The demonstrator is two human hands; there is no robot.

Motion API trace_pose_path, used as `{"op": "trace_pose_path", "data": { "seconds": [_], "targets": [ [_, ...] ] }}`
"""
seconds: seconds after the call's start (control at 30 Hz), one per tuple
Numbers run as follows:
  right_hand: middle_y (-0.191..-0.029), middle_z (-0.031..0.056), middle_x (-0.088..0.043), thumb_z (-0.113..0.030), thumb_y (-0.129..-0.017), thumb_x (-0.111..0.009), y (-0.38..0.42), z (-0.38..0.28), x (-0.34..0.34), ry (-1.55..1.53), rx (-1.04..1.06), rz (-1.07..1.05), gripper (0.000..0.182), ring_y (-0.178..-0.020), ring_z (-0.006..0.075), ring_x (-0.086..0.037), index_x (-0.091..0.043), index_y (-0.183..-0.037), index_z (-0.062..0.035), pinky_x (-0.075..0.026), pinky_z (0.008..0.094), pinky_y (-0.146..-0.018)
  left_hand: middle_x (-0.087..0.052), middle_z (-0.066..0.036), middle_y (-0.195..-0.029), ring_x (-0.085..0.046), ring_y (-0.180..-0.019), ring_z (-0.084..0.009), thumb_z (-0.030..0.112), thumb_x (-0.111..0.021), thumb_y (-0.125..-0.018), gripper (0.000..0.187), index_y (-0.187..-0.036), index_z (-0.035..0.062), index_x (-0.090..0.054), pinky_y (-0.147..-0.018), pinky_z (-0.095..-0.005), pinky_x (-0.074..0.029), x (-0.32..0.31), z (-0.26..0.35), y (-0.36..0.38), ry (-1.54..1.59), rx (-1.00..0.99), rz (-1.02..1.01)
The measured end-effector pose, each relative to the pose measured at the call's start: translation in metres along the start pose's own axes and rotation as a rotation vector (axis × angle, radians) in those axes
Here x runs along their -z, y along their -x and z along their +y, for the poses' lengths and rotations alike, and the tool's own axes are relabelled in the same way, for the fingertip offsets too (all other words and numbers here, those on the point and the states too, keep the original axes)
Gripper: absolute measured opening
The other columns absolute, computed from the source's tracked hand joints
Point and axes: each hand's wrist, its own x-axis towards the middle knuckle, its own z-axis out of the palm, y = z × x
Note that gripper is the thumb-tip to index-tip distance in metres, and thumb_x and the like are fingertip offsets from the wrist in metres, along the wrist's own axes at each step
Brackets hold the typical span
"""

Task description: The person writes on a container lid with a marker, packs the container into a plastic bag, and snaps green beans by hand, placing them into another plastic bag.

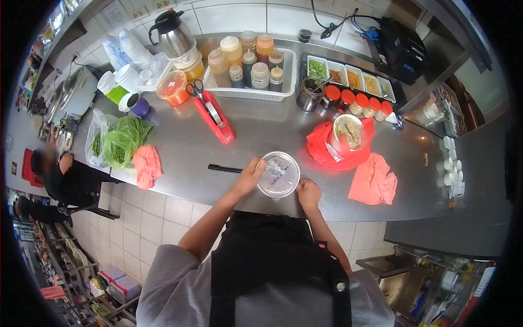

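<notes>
From here I see a round, clear plastic container [278, 175] with handwriting on its smooth lid, at the brushed-metal desk's [261, 128] near edge. My left hand [252, 175] reaches in, fingers gripping the container's left rim. My right hand [309, 194] sits at its lower right, fingers curled closed. Left of the container lies a slim black marker [224, 168]; right, a crumpled coral cloth [373, 180].

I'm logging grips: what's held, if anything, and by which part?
The left hand holds the round clear container by its left edge. The right hand is at its lower right; whether it grips cannot be told.
</notes>
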Motion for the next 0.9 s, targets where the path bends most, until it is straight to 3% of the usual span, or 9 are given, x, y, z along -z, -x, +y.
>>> {"op": "trace_pose_path", "data": {
  "seconds": [0.23,0.3,0.33,0.5,0.6,0.7,0.8,0.87,0.9],
  "targets": [
    [-0.081,0.0189,-0.066,-0.026,-0.083,-0.064,-0.001,0.009,-0.008,-0.007,-0.008,0.037,0.022,-0.080,0.0389,-0.065,-0.068,-0.076,-0.0057,-0.050,0.0495,-0.071,-0.060,-0.024,-0.116,-0.058,-0.110,-0.0411,0.043,-0.040,-0.103,0.045,-0.120,0.0030,-0.051,-0.095,-0.0439,-0.043,-0.015,0.019,0.008,-0.018,-0.077,0.028],
    [-0.082,0.0186,-0.067,-0.024,-0.083,-0.063,0.000,0.012,-0.011,-0.001,0.018,0.086,0.019,-0.080,0.0389,-0.065,-0.069,-0.078,-0.0064,-0.050,0.0496,-0.071,-0.059,-0.020,-0.115,-0.056,-0.111,-0.0278,0.040,-0.039,-0.105,0.044,-0.124,0.0016,-0.048,-0.098,-0.0382,-0.041,-0.024,0.028,0.011,-0.108,-0.151,0.061],
    [-0.084,0.0188,-0.067,-0.022,-0.083,-0.063,0.000,0.011,-0.010,0.029,0.014,0.067,0.017,-0.081,0.0390,-0.065,-0.070,-0.080,-0.0067,-0.050,0.0498,-0.072,-0.059,-0.020,-0.115,-0.056,-0.111,-0.0278,0.040,-0.039,-0.105,0.044,-0.124,0.0016,-0.048,-0.098,-0.0382,-0.041,-0.022,0.028,0.011,-0.109,-0.153,0.060],
    [-0.086,0.0191,-0.068,-0.020,-0.082,-0.062,0.001,0.008,-0.006,0.031,-0.003,0.056,0.015,-0.082,0.0390,-0.066,-0.071,-0.082,-0.0074,-0.051,0.0504,-0.073,-0.058,-0.014,-0.115,-0.056,-0.111,-0.0235,0.041,-0.053,-0.099,0.050,-0.135,0.0090,-0.037,-0.097,-0.0372,-0.042,0.000,0.028,-0.002,0.208,0.091,-0.239],
    [-0.083,0.0187,-0.067,-0.021,-0.083,-0.062,0.002,0.011,-0.008,0.023,0.053,0.093,0.016,-0.080,0.0393,-0.066,-0.071,-0.081,-0.0076,-0.051,0.0506,-0.073,-0.060,-0.013,-0.111,-0.057,-0.103,-0.0197,0.040,-0.065,-0.093,0.060,-0.135,0.0113,-0.034,-0.090,-0.0338,-0.045,0.003,0.027,-0.004,0.294,0.127,-0.248],
    [-0.078,0.0186,-0.067,-0.023,-0.083,-0.063,0.001,0.010,-0.003,0.026,0.016,0.077,0.018,-0.077,0.0403,-0.065,-0.070,-0.079,-0.0072,-0.050,0.0498,-0.070,-0.059,-0.013,-0.112,-0.057,-0.109,-0.0229,0.038,-0.065,-0.092,0.061,-0.136,0.0109,-0.033,-0.097,-0.0363,-0.043,-0.006,0.017,0.001,0.532,0.155,-0.200],
    [-0.072,0.0172,-0.066,-0.032,-0.085,-0.065,-0.005,0.009,0.008,-0.019,0.009,0.002,0.029,-0.070,0.0349,-0.065,-0.066,-0.074,-0.0052,-0.049,0.0454,-0.065,-0.057,-0.015,-0.123,-0.056,-0.118,-0.0262,0.042,-0.059,-0.093,0.062,-0.139,0.0079,-0.035,-0.103,-0.0404,-0.043,-0.007,0.006,0.003,0.846,0.182,-0.086],
    [-0.060,0.0087,-0.060,-0.037,-0.089,-0.067,-0.012,0.017,0.016,-0.385,-0.019,-0.198,0.041,-0.061,0.0210,-0.063,-0.059,-0.065,-0.0049,-0.047,0.0374,-0.059,-0.056,-0.015,-0.127,-0.054,-0.121,-0.0272,0.045,-0.054,-0.094,0.061,-0.139,0.0067,-0.038,-0.104,-0.0422,-0.043,-0.001,0.008,0.001,0.940,0.139,-0.155],
    [-0.060,0.0087,-0.060,-0.037,-0.089,-0.067,-0.013,0.017,0.022,-0.385,-0.020,-0.196,0.041,-0.061,0.0210,-0.063,-0.059,-0.065,-0.0049,-0.047,0.0374,-0.059,-0.055,-0.015,-0.132,-0.052,-0.125,-0.0283,0.047,-0.050,-0.095,0.062,-0.140,0.0054,-0.041,-0.106,-0.0441,-0.044,0.000,0.014,0.002,1.037,0.096,-0.218]
  ]
}}
